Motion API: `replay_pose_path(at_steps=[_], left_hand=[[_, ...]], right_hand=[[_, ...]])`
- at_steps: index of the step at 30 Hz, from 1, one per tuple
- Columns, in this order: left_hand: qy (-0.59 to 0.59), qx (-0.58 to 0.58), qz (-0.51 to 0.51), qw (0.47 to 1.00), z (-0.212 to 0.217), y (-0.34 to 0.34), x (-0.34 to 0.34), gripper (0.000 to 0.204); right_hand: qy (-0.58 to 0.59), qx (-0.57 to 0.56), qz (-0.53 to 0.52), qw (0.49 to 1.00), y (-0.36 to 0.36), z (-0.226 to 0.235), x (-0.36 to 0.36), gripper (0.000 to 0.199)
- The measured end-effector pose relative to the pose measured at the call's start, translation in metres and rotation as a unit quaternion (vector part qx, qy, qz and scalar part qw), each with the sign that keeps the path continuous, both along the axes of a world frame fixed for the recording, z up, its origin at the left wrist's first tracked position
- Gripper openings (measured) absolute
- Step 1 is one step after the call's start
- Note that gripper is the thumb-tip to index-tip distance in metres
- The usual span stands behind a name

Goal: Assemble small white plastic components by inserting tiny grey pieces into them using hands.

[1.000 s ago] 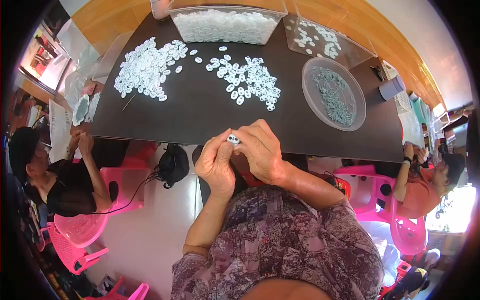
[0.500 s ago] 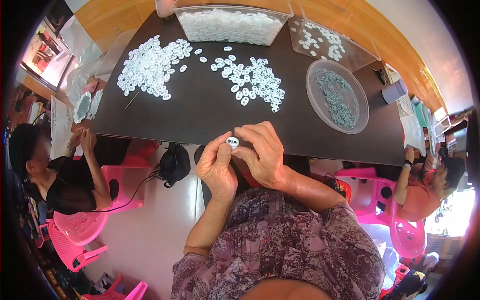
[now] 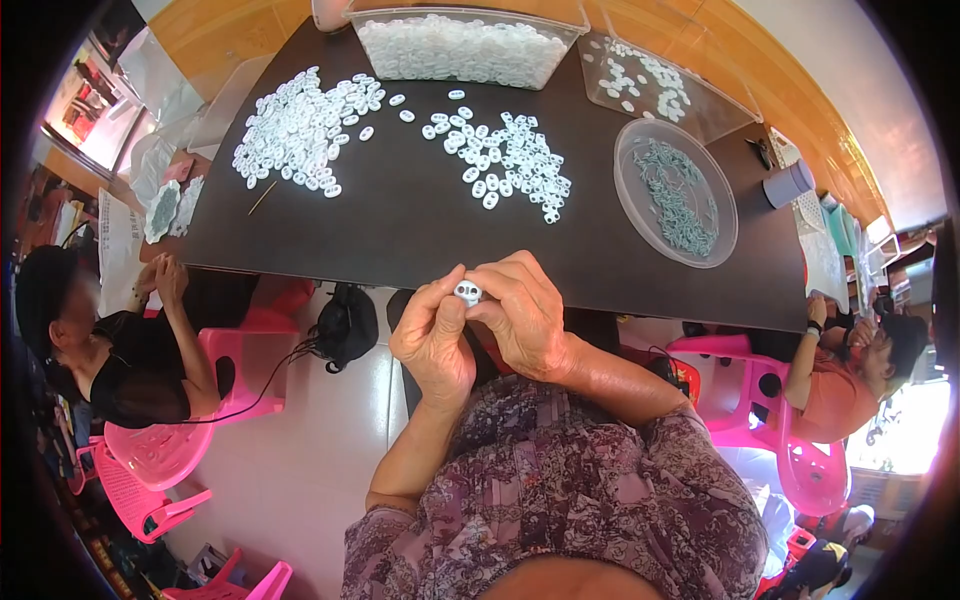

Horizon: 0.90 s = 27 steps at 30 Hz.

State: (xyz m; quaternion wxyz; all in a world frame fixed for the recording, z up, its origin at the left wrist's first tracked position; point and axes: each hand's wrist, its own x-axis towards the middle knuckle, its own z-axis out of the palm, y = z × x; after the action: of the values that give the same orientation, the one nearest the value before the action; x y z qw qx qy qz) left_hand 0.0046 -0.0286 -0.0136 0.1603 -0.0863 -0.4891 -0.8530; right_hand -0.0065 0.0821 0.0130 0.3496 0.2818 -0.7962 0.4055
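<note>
Just past the table's near edge I hold a small white oval two-hole cord lock (image 3: 467, 292), its two dark holes facing up. My left hand (image 3: 435, 340) is closed, pinching it between thumb and fingertips from the left. From the other side my right hand (image 3: 520, 315) is closed on the same piece, fingers bent around it. What lies beneath the fingers is hidden. Beyond my hands, a loose group of similar white pieces (image 3: 510, 160) is spread on the dark table (image 3: 400, 225). A bigger heap of white oval pieces (image 3: 295, 130) lies farther left.
A round clear tray (image 3: 622, 190) holds small grey-green springs (image 3: 680, 200). Behind stand a clear bin (image 3: 455, 80) full of white pieces and another clear bin (image 3: 690, 115) holding fewer. A thin stick (image 3: 262, 198) and a grey cup (image 3: 790, 184) rest on the table. People sit at both sides.
My right fingers have closed in tighter around the cord lock. The piece has shifted slightly and its holes face up more squarely. My left hand stays nearly in place.
</note>
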Motion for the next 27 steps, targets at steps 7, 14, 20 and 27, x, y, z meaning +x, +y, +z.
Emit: replay_pose_path(at_steps=[7,14,20,27], left_hand=[[0.004,-0.004,0.045,0.999,-0.003,0.007,0.000,0.026],[0.046,-0.074,0.090,0.992,-0.002,0.012,0.001,0.025],[0.037,-0.086,0.110,0.989,-0.006,0.016,0.000,0.024],[0.022,-0.099,0.078,0.992,-0.014,0.017,0.000,0.023]], right_hand=[[0.017,-0.029,0.004,0.999,-0.003,-0.002,0.000,0.034],[0.036,-0.027,-0.010,0.999,-0.005,-0.010,0.002,0.038],[0.028,-0.028,-0.030,0.999,-0.005,-0.018,0.002,0.024],[0.046,-0.018,-0.039,0.998,0.000,-0.026,-0.002,0.039]])
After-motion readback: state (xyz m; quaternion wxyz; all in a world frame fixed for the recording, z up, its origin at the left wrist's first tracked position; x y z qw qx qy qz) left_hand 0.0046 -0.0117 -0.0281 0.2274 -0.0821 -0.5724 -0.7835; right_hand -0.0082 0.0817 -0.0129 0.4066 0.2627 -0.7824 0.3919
